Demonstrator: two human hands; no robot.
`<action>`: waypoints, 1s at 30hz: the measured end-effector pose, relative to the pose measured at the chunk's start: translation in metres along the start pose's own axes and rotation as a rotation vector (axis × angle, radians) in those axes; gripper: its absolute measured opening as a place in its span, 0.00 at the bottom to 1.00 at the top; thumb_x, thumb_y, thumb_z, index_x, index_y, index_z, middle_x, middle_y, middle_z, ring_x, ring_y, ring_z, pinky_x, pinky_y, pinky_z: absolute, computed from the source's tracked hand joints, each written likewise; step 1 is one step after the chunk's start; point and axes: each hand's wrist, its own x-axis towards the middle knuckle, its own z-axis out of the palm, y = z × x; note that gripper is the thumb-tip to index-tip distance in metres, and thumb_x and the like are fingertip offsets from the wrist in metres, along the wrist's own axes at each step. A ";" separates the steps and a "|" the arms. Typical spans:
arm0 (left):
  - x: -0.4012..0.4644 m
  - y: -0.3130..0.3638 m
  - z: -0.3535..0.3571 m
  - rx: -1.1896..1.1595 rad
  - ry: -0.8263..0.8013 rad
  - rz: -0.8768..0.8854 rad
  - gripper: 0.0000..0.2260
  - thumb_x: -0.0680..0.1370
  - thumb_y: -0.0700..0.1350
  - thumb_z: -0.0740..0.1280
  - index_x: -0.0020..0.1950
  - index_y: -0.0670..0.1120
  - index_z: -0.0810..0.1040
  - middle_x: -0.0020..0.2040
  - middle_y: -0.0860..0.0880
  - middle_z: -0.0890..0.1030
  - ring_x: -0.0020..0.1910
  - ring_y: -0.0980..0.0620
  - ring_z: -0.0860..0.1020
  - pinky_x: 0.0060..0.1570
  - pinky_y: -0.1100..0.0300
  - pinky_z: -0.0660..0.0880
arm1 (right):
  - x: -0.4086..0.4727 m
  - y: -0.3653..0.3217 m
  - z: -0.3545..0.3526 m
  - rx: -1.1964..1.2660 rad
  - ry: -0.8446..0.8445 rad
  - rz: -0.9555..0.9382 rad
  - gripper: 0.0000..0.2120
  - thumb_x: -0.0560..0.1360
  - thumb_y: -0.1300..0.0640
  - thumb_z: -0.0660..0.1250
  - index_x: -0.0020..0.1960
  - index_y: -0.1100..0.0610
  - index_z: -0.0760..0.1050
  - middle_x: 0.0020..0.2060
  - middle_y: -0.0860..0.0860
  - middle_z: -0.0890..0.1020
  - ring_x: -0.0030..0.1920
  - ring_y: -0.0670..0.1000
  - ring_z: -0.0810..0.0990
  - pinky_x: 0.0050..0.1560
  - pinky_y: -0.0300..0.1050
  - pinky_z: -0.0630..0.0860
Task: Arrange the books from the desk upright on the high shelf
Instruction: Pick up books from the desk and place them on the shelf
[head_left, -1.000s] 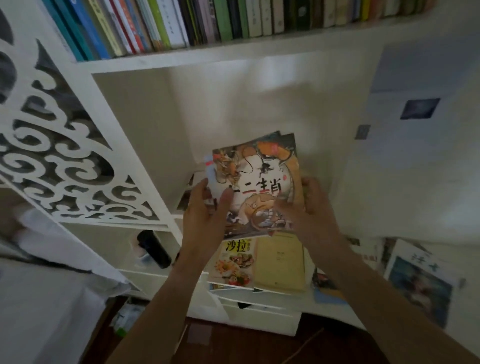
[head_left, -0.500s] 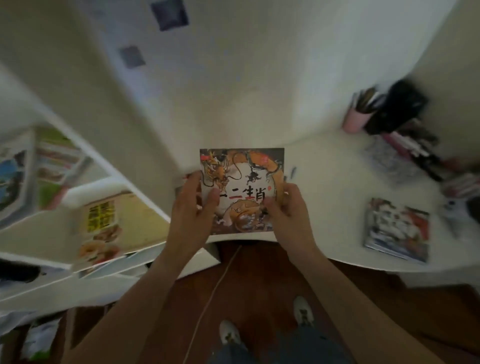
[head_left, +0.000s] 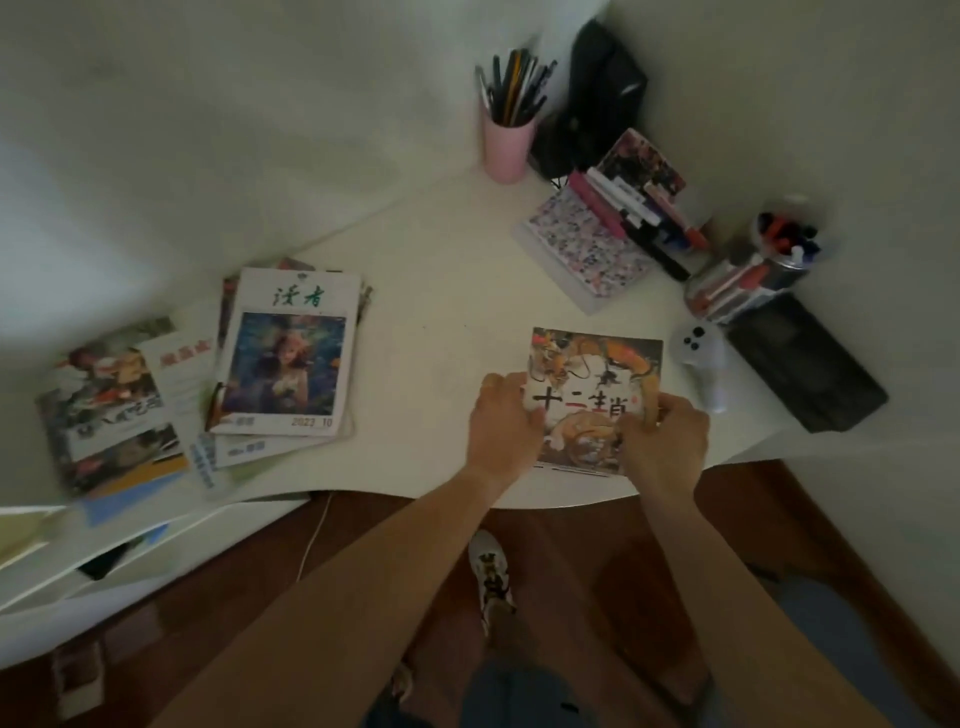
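Book (head_left: 597, 384) — both hands grip it.

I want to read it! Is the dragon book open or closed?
Closed. The dragon book shows its whole front cover, with the left hand and right hand gripping its sides.

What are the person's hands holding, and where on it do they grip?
Both hands grip the dragon-cover book: left hand on its left edge, right hand on its lower right edge.

Pink cup (head_left: 506, 148) of pens at the table's (head_left: 441, 291) far edge, black bag (head_left: 605, 98) just beside. White controller (head_left: 701, 358) near a black case (head_left: 805, 364). Clear jar (head_left: 779, 249) of markers toward the right. White shoe (head_left: 491, 571) on the brown floor (head_left: 597, 545) below.
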 end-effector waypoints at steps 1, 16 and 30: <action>0.006 0.001 0.012 0.054 -0.027 0.007 0.16 0.80 0.42 0.66 0.68 0.44 0.76 0.60 0.43 0.73 0.57 0.44 0.77 0.60 0.54 0.74 | 0.008 0.007 0.005 -0.074 0.002 0.004 0.13 0.75 0.52 0.66 0.57 0.56 0.77 0.52 0.57 0.79 0.46 0.56 0.80 0.50 0.56 0.82; 0.031 -0.117 -0.104 0.053 0.429 -0.174 0.16 0.82 0.47 0.67 0.69 0.46 0.76 0.65 0.43 0.76 0.65 0.43 0.74 0.65 0.46 0.73 | -0.034 -0.104 0.107 0.018 -0.236 -0.435 0.18 0.80 0.54 0.69 0.68 0.55 0.74 0.66 0.57 0.75 0.64 0.59 0.76 0.67 0.60 0.73; 0.026 -0.269 -0.224 0.014 0.436 -0.507 0.15 0.80 0.47 0.70 0.65 0.43 0.78 0.64 0.41 0.71 0.61 0.41 0.73 0.62 0.48 0.72 | -0.103 -0.217 0.265 -0.036 -0.479 -0.190 0.21 0.75 0.50 0.75 0.58 0.57 0.67 0.46 0.53 0.78 0.44 0.57 0.78 0.43 0.47 0.73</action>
